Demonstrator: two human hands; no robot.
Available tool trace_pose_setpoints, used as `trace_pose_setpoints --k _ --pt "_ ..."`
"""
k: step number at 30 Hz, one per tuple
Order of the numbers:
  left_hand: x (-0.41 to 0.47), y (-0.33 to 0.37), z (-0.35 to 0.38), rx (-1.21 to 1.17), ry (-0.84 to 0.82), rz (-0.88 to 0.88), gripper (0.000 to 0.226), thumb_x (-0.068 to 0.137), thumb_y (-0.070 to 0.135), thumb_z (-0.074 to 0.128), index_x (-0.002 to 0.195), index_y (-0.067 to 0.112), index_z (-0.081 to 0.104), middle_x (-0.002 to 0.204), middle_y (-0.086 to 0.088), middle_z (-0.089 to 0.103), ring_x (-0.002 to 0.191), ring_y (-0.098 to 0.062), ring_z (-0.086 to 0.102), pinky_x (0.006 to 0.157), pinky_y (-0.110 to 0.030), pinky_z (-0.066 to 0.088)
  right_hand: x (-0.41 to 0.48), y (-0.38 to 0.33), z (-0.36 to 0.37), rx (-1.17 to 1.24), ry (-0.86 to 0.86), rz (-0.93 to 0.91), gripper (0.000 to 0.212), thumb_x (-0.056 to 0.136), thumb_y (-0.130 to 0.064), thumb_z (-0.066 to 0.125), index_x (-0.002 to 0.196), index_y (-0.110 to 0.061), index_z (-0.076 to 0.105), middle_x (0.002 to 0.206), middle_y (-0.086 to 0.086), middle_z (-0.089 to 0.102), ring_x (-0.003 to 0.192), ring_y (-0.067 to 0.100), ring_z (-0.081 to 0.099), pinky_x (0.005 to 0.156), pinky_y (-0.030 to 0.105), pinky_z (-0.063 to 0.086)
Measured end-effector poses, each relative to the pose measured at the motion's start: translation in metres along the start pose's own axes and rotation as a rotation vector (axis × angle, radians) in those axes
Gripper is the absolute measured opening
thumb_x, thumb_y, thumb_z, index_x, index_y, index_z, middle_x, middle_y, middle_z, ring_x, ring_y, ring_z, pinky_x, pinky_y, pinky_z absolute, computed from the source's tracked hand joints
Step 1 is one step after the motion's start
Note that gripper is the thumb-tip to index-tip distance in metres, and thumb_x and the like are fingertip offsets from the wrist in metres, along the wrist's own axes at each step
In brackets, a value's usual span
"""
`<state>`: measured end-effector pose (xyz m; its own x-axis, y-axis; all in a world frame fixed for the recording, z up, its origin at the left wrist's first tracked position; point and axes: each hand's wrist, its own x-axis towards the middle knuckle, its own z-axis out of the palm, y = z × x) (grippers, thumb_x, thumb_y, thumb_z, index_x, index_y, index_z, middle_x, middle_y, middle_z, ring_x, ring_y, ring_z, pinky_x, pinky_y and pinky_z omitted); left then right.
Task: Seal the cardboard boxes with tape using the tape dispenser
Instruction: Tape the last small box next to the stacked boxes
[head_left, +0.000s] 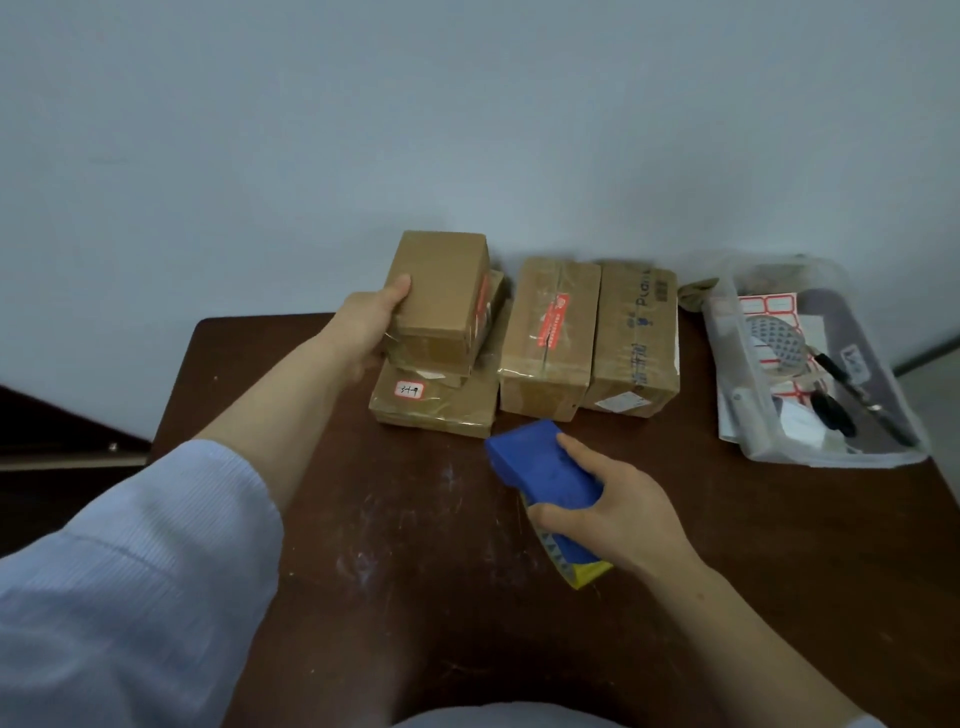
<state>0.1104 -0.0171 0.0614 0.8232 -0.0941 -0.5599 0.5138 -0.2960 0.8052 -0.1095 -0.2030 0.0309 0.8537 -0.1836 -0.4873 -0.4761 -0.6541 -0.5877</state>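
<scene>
The left grip (366, 325) holds the top cardboard box (441, 291) from its near left side, thumb laid along the upper edge and the other fingers hidden behind the box; whether the box is lifted clear or rests on the stack cannot be told. Under it sits a second box (491, 306) with a red sticker on its side, and below that a flat box (436, 405) lying on the dark brown worktop (415, 571), bearing a small red-framed label (410, 389) with handwriting that reads roughly "3-1-9". The right grip (618, 512) is wrapped round the blue tape dispenser (543, 467), held just above the worktop near the front of the stack and apart from every box; a yellow part shows at its lower end. Just right of the stack stand two more boxes side by side, touching: a taped box (545, 364) with a red sticker across its seam, its print too small to read, and a printed box (634, 343) with blue letters that look like "Plan". Further right, a clear plastic bin (831, 460) holds sheets of red-framed labels and black pens
</scene>
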Motion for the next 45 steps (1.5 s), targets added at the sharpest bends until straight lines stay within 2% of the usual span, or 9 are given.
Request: trace_pose_setpoints --k 8,17,21,24,27,32,40,43,45 --pt "-0.013 0.000 0.005 0.067 -0.120 -0.031 0.074 0.060 0.047 0.085 0.117 0.010 0.056 0.106 -0.007 0.070 0.093 -0.026 0.069 0.080 -0.050 0.056 -0.002 -0.001 0.001 0.006 -0.005 -0.013 0.089 0.070 -0.060 0.068 0.146 -0.044 0.024 0.123 -0.005 0.049 0.105 0.013 0.052 0.086 0.028 0.046" --pt "-0.021 0.018 0.012 -0.238 0.168 0.227 0.024 0.074 0.030 0.074 0.090 0.015 0.065 0.083 0.001 0.067 0.081 -0.018 0.064 0.065 -0.026 0.051 -0.007 0.001 -0.002 -0.009 0.005 -0.016 0.090 0.072 -0.061 0.067 0.147 -0.042 0.022 0.120 -0.004 0.050 0.102 0.013 0.052 0.086 0.028 0.047" --pt "-0.014 0.011 0.015 0.572 0.531 0.796 0.067 0.064 0.041 0.066 0.128 0.022 0.057 0.130 0.004 0.056 0.126 -0.018 0.042 0.097 -0.033 0.023 -0.009 -0.003 -0.001 -0.018 -0.008 -0.017 0.089 0.073 -0.060 0.066 0.147 -0.042 0.020 0.115 -0.005 0.049 0.099 0.011 0.051 0.082 0.025 0.046" --pt "-0.003 -0.007 0.018 1.143 0.506 1.257 0.072 0.064 0.024 0.075 0.130 0.010 0.052 0.137 -0.009 0.051 0.130 -0.026 0.030 0.093 -0.040 0.021 -0.012 -0.005 0.000 -0.031 -0.018 -0.022 0.089 0.073 -0.061 0.065 0.147 -0.042 0.019 0.111 -0.006 0.046 0.097 0.010 0.049 0.077 0.022 0.041" --pt "-0.001 -0.029 0.020 1.288 0.423 1.350 0.087 0.066 0.030 0.078 0.138 0.004 0.038 0.147 -0.017 0.033 0.135 -0.032 0.024 0.104 -0.048 0.024 -0.013 -0.001 0.000 -0.022 -0.012 -0.013 0.090 0.072 -0.061 0.066 0.147 -0.042 0.020 0.111 -0.007 0.047 0.099 0.010 0.049 0.079 0.023 0.042" --pt "-0.007 -0.046 0.016 1.118 0.292 1.060 0.103 0.070 0.039 0.078 0.146 -0.003 0.022 0.150 -0.026 0.024 0.141 -0.042 0.014 0.115 -0.045 0.009 -0.012 0.001 0.002 -0.038 -0.024 0.005 0.089 0.072 -0.062 0.066 0.147 -0.043 0.021 0.109 -0.007 0.046 0.098 0.010 0.050 0.080 0.023 0.044" --pt "-0.002 -0.042 0.026 1.076 0.320 1.004 0.092 0.072 0.055 0.061 0.146 0.009 0.032 0.150 -0.021 0.028 0.140 -0.037 0.023 0.113 -0.059 0.008 -0.009 -0.007 0.003 -0.043 -0.042 -0.004 0.089 0.072 -0.062 0.065 0.147 -0.044 0.020 0.112 -0.006 0.047 0.100 0.011 0.050 0.083 0.024 0.044" --pt "-0.003 -0.044 0.022 0.646 0.389 0.752 0.096 0.073 0.063 0.043 0.151 0.015 0.017 0.156 -0.018 0.010 0.144 -0.030 0.007 0.116 -0.048 0.003 -0.009 -0.005 0.002 -0.046 -0.036 0.012 0.090 0.072 -0.062 0.065 0.147 -0.043 0.020 0.108 -0.007 0.045 0.099 0.010 0.048 0.081 0.023 0.041" --pt "0.010 -0.048 0.011 0.189 0.442 0.322 0.096 0.069 0.077 0.036 0.149 0.025 0.024 0.157 -0.009 0.018 0.143 -0.027 0.016 0.116 -0.048 0.014 -0.009 -0.003 0.002 -0.045 -0.029 0.019 0.089 0.072 -0.062 0.065 0.147 -0.043 0.021 0.108 -0.007 0.046 0.098 0.010 0.048 0.080 0.023 0.042"
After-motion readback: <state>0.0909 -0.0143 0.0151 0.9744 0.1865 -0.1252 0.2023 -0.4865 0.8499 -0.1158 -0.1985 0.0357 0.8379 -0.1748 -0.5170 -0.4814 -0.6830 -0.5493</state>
